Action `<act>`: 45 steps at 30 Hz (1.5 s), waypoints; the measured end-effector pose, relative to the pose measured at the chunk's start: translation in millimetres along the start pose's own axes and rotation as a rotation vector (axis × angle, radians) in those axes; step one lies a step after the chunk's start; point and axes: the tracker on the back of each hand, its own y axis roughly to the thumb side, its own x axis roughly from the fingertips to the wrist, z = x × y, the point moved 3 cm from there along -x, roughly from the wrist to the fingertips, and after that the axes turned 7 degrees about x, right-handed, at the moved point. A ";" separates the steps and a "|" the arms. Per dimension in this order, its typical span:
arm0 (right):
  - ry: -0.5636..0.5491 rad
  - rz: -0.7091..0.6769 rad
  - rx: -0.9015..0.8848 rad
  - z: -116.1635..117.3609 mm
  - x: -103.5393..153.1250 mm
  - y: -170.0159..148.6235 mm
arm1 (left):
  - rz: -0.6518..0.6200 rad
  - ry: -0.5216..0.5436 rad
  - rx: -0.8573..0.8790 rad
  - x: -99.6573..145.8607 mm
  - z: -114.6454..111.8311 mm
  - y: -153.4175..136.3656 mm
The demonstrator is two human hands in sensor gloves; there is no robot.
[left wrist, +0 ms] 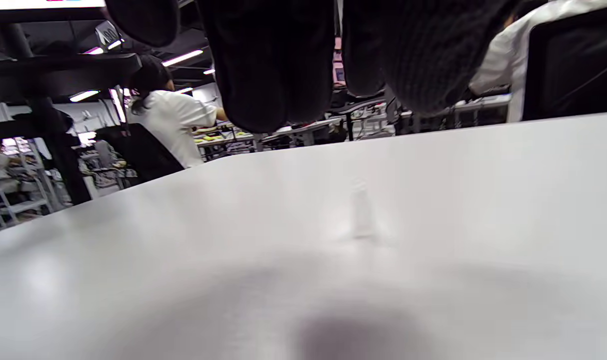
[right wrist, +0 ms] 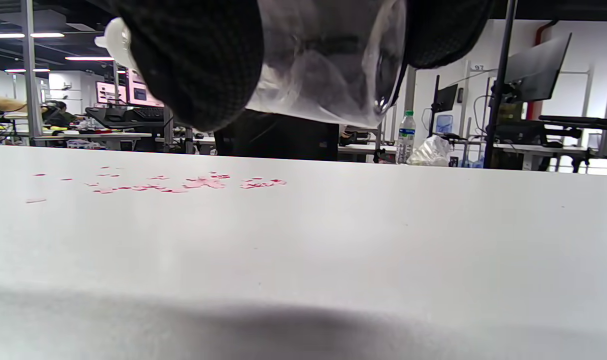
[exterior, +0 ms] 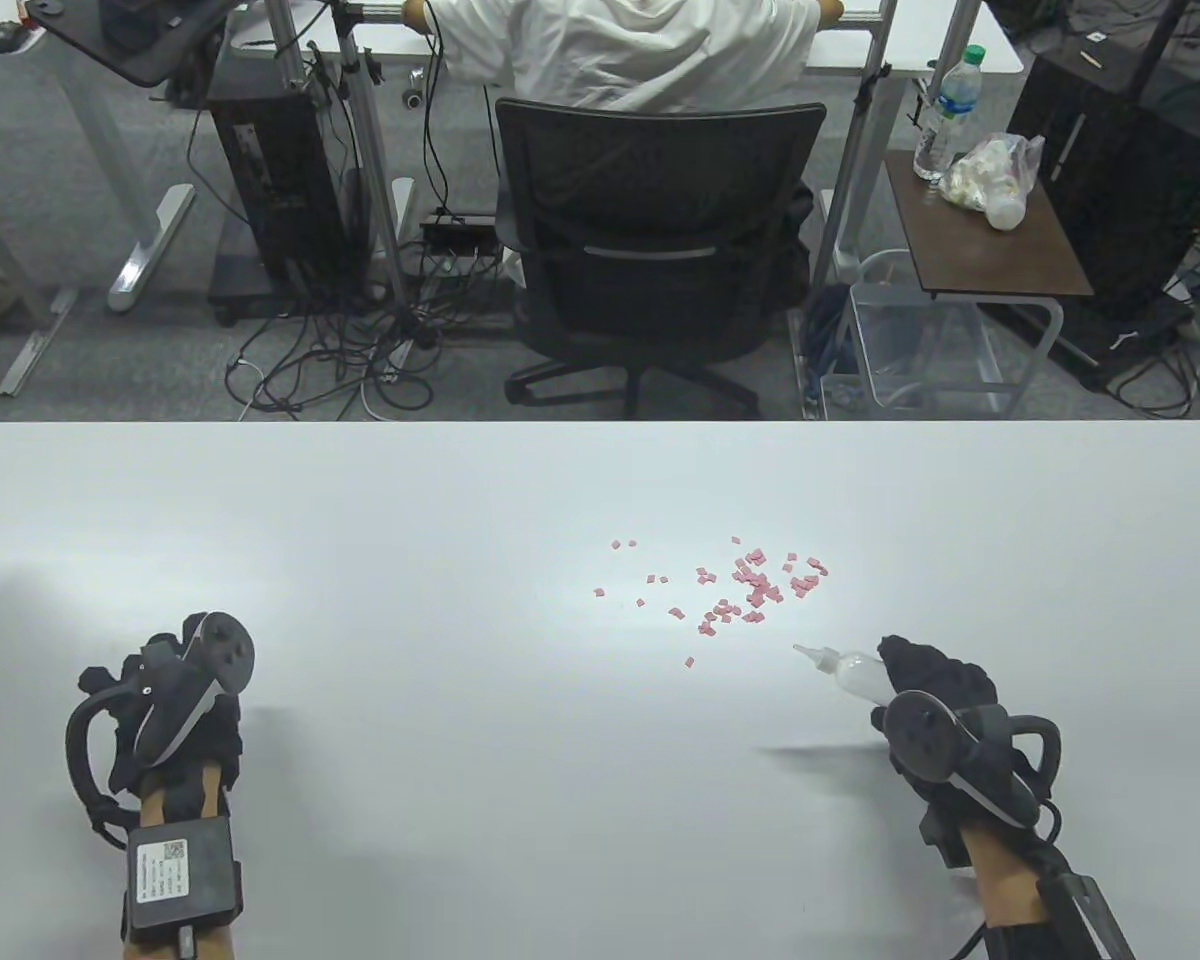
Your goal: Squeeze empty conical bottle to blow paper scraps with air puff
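Note:
My right hand (exterior: 925,690) grips a clear conical squeeze bottle (exterior: 855,672) above the white table (exterior: 460,560). Its white nozzle (exterior: 808,653) points up-left toward a scatter of small pink paper scraps (exterior: 750,590), a short way off. In the right wrist view the bottle (right wrist: 328,65) fills the top between my gloved fingers (right wrist: 203,65), and the scraps (right wrist: 183,184) lie ahead at the left. My left hand (exterior: 175,700) is at the table's front left, empty, its fingers (left wrist: 273,65) hanging just above the surface in the left wrist view.
A black office chair (exterior: 650,250) with a seated person stands beyond the table's far edge. A small side table (exterior: 990,250) with a water bottle and a bag is at the back right. Cables lie on the floor.

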 end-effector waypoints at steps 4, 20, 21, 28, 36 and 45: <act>-0.006 -0.021 0.029 -2.6 0.9 5.2 | 0.018 -0.030 -0.008 -17.3 -19.2 -2.4; -0.023 -0.039 0.022 -4.6 1.6 10.9 | -0.092 0.073 0.028 -2.3 4.1 32.1; -0.032 -0.045 0.019 -5.8 2.1 11.9 | -0.111 0.082 0.071 3.0 9.8 36.6; -0.071 -0.146 -0.002 -17.4 7.1 31.5 | -0.346 0.110 0.405 68.9 50.1 101.2; -0.141 -0.285 -0.008 -31.5 18.8 69.0 | -0.601 -0.029 0.800 138.9 53.2 174.3; -0.201 -0.426 -0.113 -49.8 36.2 107.3 | -0.673 -0.179 1.100 168.9 19.1 204.5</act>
